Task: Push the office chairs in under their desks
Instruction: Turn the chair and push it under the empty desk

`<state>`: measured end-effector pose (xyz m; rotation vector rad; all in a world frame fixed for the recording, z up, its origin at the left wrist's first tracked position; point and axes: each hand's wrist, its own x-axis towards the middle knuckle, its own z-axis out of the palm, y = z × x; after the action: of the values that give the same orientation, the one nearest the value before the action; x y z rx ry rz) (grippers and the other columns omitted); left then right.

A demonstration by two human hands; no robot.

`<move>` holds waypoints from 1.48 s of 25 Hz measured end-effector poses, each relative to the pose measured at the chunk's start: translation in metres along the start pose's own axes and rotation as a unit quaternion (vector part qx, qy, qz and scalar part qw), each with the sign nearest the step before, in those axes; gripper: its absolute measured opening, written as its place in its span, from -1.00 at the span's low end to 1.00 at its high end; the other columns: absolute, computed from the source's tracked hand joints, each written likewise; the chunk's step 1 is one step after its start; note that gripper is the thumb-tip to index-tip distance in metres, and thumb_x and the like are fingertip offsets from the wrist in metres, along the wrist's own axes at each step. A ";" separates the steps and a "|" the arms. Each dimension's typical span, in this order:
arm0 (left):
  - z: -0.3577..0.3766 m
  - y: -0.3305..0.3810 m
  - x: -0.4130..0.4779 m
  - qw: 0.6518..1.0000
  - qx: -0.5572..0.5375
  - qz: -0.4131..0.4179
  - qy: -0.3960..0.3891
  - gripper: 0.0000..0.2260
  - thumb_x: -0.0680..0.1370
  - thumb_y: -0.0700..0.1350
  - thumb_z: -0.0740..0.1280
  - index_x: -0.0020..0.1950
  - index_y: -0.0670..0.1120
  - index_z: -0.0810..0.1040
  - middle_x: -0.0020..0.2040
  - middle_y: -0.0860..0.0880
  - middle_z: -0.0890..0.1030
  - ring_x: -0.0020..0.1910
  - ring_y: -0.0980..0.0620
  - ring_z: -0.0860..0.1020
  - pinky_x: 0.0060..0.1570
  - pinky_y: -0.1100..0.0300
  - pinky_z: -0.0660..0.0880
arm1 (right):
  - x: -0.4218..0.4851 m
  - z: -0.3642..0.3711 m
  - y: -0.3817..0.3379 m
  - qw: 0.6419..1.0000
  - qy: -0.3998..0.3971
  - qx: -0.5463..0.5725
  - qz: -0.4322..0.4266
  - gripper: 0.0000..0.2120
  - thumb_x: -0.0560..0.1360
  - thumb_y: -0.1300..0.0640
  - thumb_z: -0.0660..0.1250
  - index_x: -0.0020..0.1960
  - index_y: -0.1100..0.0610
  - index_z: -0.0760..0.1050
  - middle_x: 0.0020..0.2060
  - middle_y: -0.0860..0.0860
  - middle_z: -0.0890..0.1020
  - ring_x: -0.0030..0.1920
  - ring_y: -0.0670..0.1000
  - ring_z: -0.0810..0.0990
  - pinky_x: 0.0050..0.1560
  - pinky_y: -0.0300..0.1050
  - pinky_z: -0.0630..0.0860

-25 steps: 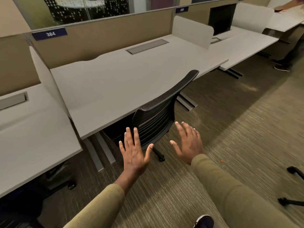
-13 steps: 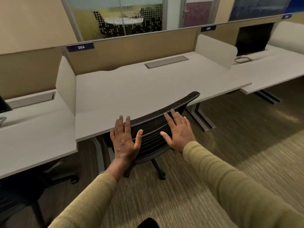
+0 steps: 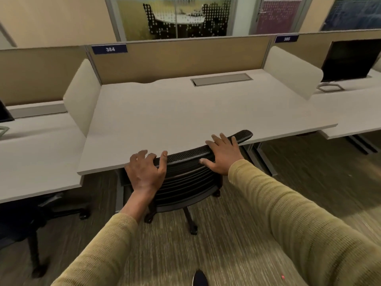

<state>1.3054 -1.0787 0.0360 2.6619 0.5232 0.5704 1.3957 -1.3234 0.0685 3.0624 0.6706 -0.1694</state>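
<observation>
Currently both my hands are on the top edge of the chair back. L hand [image 3: 145,172]: fingers [image 3: 142,154] curled over the rim, thumb hooked on the near side, so clenched around the rim at its left end. R hand [image 3: 223,156]: fingers spread and laid flat over the top of the rim, thumb pressed on the near face of the backrest; palm contact, not a closed grip. Office chair [image 3: 185,178]: black mesh back w/ horizontal ribs, backrest top right at the front edge of the desk [image 3: 185,112], seat hidden beneath the desktop; castors and base legs show on the carpet [image 3: 237,234] below. Desk is pale grey, bare apart from a cable hatch [image 3: 221,79] near the back. Tan partition behind carries label 384 [image 3: 109,49]. White side dividers [image 3: 82,96] at both ends. Neighbouring desk to the R has a dark monitor [image 3: 348,60]. To the L, another dark chair [image 3: 37,219] sits partly under its desk. Sleeves are mustard knit.
</observation>
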 end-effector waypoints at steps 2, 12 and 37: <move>0.006 0.004 0.000 0.999 -0.001 -0.008 0.041 -0.39 0.59 0.31 0.06 -0.11 -0.11 0.70 -0.05 -0.11 0.71 0.01 -0.21 0.59 0.00 -0.05 0.40 | 0.019 -0.001 0.017 0.999 -0.040 -0.019 -0.019 -0.28 0.53 -0.27 0.25 0.59 -0.05 0.12 0.58 0.04 0.20 0.60 0.14 0.06 0.55 0.35 -0.13; 0.008 0.002 -0.007 0.996 0.013 -0.013 0.085 -0.53 0.60 0.18 0.16 -0.17 -0.13 0.66 -0.25 -0.08 0.66 -0.19 -0.13 0.58 -0.16 0.02 0.40 | 0.061 -0.010 0.069 0.993 -0.064 -0.067 -0.076 -0.51 0.39 -0.29 0.37 0.24 -0.08 0.49 0.08 -0.06 0.62 0.08 0.07 0.57 0.20 0.04 0.40; -0.020 0.067 -0.171 0.988 0.118 -0.014 0.098 -0.64 0.54 0.14 0.16 -0.22 -0.06 0.59 -0.29 -0.01 0.57 -0.25 -0.07 0.52 -0.20 0.05 0.32 | -0.149 0.028 0.150 0.980 0.066 0.066 -0.176 -0.15 0.28 -0.67 0.02 0.23 -0.08 0.52 0.08 -0.15 0.64 0.08 -0.07 0.58 0.29 -0.01 0.39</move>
<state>1.1701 -1.2040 0.0275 2.8291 0.7234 0.8128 1.3205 -1.5231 0.0533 3.0693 1.2568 -0.0100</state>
